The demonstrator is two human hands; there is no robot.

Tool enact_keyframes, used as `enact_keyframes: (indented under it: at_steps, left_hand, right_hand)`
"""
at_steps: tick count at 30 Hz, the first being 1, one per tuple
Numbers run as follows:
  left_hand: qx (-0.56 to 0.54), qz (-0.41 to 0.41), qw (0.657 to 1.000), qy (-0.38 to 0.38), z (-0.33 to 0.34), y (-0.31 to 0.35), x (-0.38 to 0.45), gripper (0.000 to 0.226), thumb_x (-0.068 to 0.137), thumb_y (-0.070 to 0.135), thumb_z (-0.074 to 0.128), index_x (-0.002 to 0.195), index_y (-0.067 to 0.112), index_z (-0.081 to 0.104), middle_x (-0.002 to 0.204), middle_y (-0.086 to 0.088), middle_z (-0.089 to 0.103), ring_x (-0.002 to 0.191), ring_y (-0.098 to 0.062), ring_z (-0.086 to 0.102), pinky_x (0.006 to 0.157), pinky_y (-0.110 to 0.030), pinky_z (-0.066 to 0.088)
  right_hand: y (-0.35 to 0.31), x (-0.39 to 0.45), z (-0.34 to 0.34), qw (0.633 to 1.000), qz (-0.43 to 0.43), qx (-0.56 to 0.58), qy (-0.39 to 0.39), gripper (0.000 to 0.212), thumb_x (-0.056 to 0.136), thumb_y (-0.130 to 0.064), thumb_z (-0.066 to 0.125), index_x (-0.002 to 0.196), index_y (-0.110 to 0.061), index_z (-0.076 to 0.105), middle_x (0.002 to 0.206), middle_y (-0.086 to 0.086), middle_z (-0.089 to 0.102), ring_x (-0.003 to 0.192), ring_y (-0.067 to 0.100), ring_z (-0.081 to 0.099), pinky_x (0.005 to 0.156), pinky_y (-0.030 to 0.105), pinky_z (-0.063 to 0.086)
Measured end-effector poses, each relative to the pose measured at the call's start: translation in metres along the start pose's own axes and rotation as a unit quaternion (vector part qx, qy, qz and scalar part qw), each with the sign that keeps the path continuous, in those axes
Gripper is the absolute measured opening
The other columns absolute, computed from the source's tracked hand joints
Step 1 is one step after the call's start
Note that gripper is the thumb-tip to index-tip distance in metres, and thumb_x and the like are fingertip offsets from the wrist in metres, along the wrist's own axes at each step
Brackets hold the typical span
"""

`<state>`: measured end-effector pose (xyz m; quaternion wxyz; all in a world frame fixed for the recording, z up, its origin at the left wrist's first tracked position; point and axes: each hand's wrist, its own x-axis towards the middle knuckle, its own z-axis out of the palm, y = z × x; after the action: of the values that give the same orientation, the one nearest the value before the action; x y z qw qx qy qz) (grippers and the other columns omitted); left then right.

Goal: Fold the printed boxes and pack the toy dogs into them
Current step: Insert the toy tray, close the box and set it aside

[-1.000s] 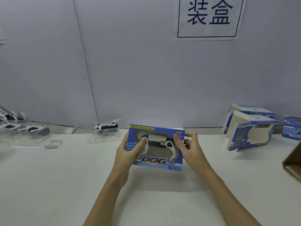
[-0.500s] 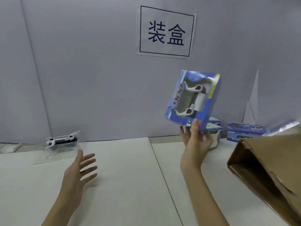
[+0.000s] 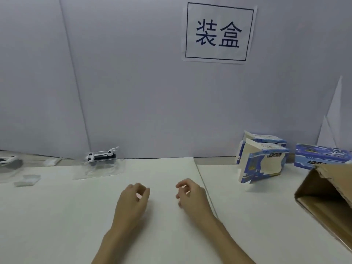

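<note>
My left hand [image 3: 133, 201] and my right hand [image 3: 192, 195] hover side by side over the middle of the white table [image 3: 76, 216], fingers loosely curled, holding nothing. A white-and-black toy dog [image 3: 101, 155] in a clear plastic tray lies at the back left. Another toy dog [image 3: 7, 160] shows at the far left edge. Unfolded blue printed boxes [image 3: 262, 161] lean against the wall at the back right, with a flat blue box [image 3: 322, 155] beside them.
A brown cardboard carton [image 3: 327, 199] lies open on its side at the right edge. Small clear plastic pieces [image 3: 27, 181] lie at the left. A paper sign [image 3: 219, 33] hangs on the grey wall.
The packed blue box that my right hand held up is gone from view. Both hands have come down to the middle of the table and hold nothing.
</note>
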<state>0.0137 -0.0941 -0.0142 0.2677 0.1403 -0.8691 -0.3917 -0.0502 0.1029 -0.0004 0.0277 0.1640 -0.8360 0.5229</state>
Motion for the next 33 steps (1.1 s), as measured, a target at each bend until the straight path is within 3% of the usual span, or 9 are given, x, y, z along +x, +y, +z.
enact_keyframes:
  at_steps: [4, 8, 12, 15, 20, 23, 25, 30, 33]
  left_hand:
    - [0.231, 0.091, 0.967, -0.06, 0.004, -0.008, -0.004, 0.021, 0.102, 0.042, 0.053, 0.112, 0.026, 0.062, 0.114, 0.006, 0.055, 0.112, -0.018, 0.047, 0.098, -0.034, 0.037]
    - [0.22, 0.073, 0.97, -0.076, 0.006, -0.006, -0.006, 0.024, 0.1, 0.039, 0.052, 0.114, 0.021, 0.061, 0.12, -0.001, 0.055, 0.117, -0.025, 0.045, 0.097, -0.039, 0.035]
    - [0.047, -0.03, 0.995, -0.082, -0.021, -0.008, 0.01, 0.024, 0.098, 0.03, 0.057, 0.108, 0.013, 0.07, 0.112, -0.006, 0.066, 0.101, -0.019, 0.056, 0.089, -0.031, 0.042]
    - [0.139, -0.017, 0.99, 0.004, -0.076, -0.032, 0.042, 0.022, 0.102, 0.028, 0.054, 0.113, 0.013, 0.065, 0.118, -0.006, 0.061, 0.107, -0.023, 0.057, 0.083, -0.033, 0.044]
    - [0.55, 0.001, 0.834, 0.04, -0.203, -0.105, 0.099, 0.057, 0.103, 0.037, 0.055, 0.151, 0.016, 0.034, 0.159, -0.014, 0.031, 0.146, -0.037, 0.03, 0.109, -0.052, 0.039]
    - [0.657, -0.092, 0.747, 0.045, -0.274, -0.147, 0.112, 0.111, 0.087, 0.075, 0.06, 0.164, 0.029, -0.006, 0.17, -0.017, -0.007, 0.155, -0.048, 0.0, 0.107, -0.079, 0.03]
    - [0.663, -0.168, 0.726, 0.074, -0.31, -0.17, 0.114, 0.135, 0.071, 0.084, 0.067, 0.161, 0.034, -0.021, 0.168, -0.019, -0.023, 0.153, -0.056, -0.01, 0.104, -0.084, 0.029]
    - [0.582, -0.289, 0.756, 0.069, -0.353, -0.201, 0.115, 0.141, 0.075, 0.057, 0.086, 0.16, 0.034, -0.024, 0.166, -0.023, -0.028, 0.148, -0.066, -0.003, 0.106, -0.069, 0.045]
    - [0.549, -0.31, 0.773, 0.077, -0.358, -0.207, 0.115, 0.114, 0.089, 0.02, 0.081, 0.164, 0.031, -0.004, 0.167, -0.023, -0.008, 0.139, -0.062, 0.034, 0.106, -0.053, 0.051]
  right_hand:
    - [0.013, -0.002, 0.024, 0.964, -0.101, -0.238, -0.054, 0.016, 0.101, -0.03, 0.051, 0.108, -0.039, 0.063, 0.09, -0.014, 0.059, 0.079, 0.004, 0.058, 0.076, 0.025, 0.048]
    - [0.007, 0.01, 0.029, 0.94, -0.102, -0.319, -0.062, 0.008, 0.101, -0.037, 0.047, 0.106, -0.039, 0.051, 0.087, -0.017, 0.057, 0.083, 0.015, 0.063, 0.074, 0.032, 0.047]
    - [-0.008, 0.026, 0.044, 0.919, -0.109, -0.367, -0.093, 0.007, 0.103, -0.042, 0.043, 0.108, -0.039, 0.044, 0.078, -0.017, 0.055, 0.081, 0.013, 0.06, 0.069, 0.031, 0.043]
    - [-0.024, 0.037, 0.065, 0.935, -0.113, -0.32, -0.105, 0.007, 0.105, -0.034, 0.045, 0.11, -0.037, 0.047, 0.071, -0.01, 0.063, 0.073, 0.008, 0.06, 0.061, 0.028, 0.041]
    - [-0.046, 0.05, 0.113, 0.929, -0.148, -0.319, -0.112, 0.014, 0.106, -0.034, 0.04, 0.12, -0.035, 0.041, 0.07, -0.01, 0.062, 0.07, 0.01, 0.059, 0.067, 0.031, 0.048]
    - [-0.047, 0.055, 0.14, 0.917, -0.175, -0.348, -0.09, 0.017, 0.107, -0.037, 0.035, 0.122, -0.034, 0.039, 0.076, -0.014, 0.059, 0.071, 0.014, 0.059, 0.068, 0.032, 0.047]
    - [-0.042, 0.059, 0.15, 0.912, -0.176, -0.365, -0.071, 0.016, 0.106, -0.039, 0.033, 0.12, -0.035, 0.041, 0.077, -0.015, 0.056, 0.071, 0.015, 0.057, 0.065, 0.032, 0.042]
    - [-0.035, 0.066, 0.154, 0.908, -0.176, -0.374, -0.068, 0.006, 0.104, -0.04, 0.032, 0.108, -0.039, 0.037, 0.07, -0.016, 0.051, 0.069, 0.009, 0.057, 0.064, 0.03, 0.039]
    - [-0.037, 0.065, 0.153, 0.91, -0.177, -0.369, -0.071, 0.007, 0.105, -0.039, 0.031, 0.108, -0.039, 0.036, 0.074, -0.018, 0.052, 0.072, 0.008, 0.056, 0.066, 0.03, 0.038]
